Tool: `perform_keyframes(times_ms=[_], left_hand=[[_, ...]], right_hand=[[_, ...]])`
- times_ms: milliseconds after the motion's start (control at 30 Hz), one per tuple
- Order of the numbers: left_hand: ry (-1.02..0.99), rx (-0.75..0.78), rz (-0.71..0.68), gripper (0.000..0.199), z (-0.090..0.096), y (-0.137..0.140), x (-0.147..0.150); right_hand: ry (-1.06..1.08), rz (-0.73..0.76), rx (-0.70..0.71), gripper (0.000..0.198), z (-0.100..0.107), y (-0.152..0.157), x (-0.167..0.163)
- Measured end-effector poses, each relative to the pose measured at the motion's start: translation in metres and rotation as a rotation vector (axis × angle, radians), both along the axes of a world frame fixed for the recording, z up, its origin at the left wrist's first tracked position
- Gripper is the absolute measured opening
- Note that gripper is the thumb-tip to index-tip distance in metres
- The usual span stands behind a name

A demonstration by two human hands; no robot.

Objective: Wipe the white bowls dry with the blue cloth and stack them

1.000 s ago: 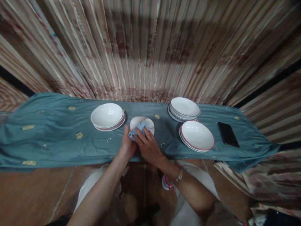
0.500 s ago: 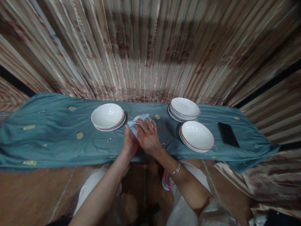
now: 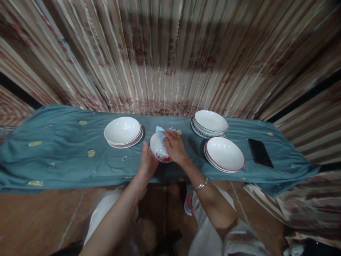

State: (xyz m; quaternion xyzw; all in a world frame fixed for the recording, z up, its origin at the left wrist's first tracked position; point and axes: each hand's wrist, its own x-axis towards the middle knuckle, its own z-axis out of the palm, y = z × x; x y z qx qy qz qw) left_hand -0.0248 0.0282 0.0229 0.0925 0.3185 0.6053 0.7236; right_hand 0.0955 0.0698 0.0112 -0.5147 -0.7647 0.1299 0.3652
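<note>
A white bowl with a red flower pattern (image 3: 158, 146) is held over the middle of the table. My left hand (image 3: 148, 159) grips it from the left, thumb at the edge and the other fingers mostly hidden beneath. On the far right side of the bowl, my right hand (image 3: 176, 146) presses a light blue cloth (image 3: 160, 131), with most of the cloth covered by the fingers. To the left stands a short stack topped by a white bowl (image 3: 122, 130). Right of my hands are a taller stack of white dishes (image 3: 211, 122) and a nearer stack of red-rimmed dishes (image 3: 225, 153).
A dark green patterned cloth (image 3: 69, 153) covers the narrow table. A black phone (image 3: 260, 153) lies at the right. Behind the table hangs a pleated curtain (image 3: 160, 64). My legs and the tiled floor (image 3: 48, 217) are below the front edge.
The bowl has turned, so its flowered side now faces me. My right hand and the cloth have slid to the right and uncovered more of it. My left hand still grips it.
</note>
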Motion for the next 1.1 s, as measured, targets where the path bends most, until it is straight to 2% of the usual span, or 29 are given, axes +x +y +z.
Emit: perform_keyframes(times_ms=[267,567,767,967,1100], left_hand=[[-0.019,-0.020,0.000,0.067,0.002,0.000,0.000],[-0.043,-0.054,0.023,0.065,0.010,-0.001,0.001],[-0.047,-0.069,0.029,0.066,0.014,-0.001,0.002],[-0.014,-0.095,0.058,0.068,0.012,0.000,0.002],[-0.015,-0.096,0.063,0.067,0.008,0.002,0.001]], right_hand=[[0.118,-0.015,-0.071,0.042,-0.007,0.010,0.010],[0.140,-0.102,-0.090,0.043,-0.018,0.012,0.016],[0.139,-0.104,-0.136,0.040,-0.022,0.007,0.029],[0.034,-0.229,-0.174,0.040,-0.033,-0.005,0.030],[0.019,-0.242,-0.183,0.037,-0.035,-0.014,0.031]])
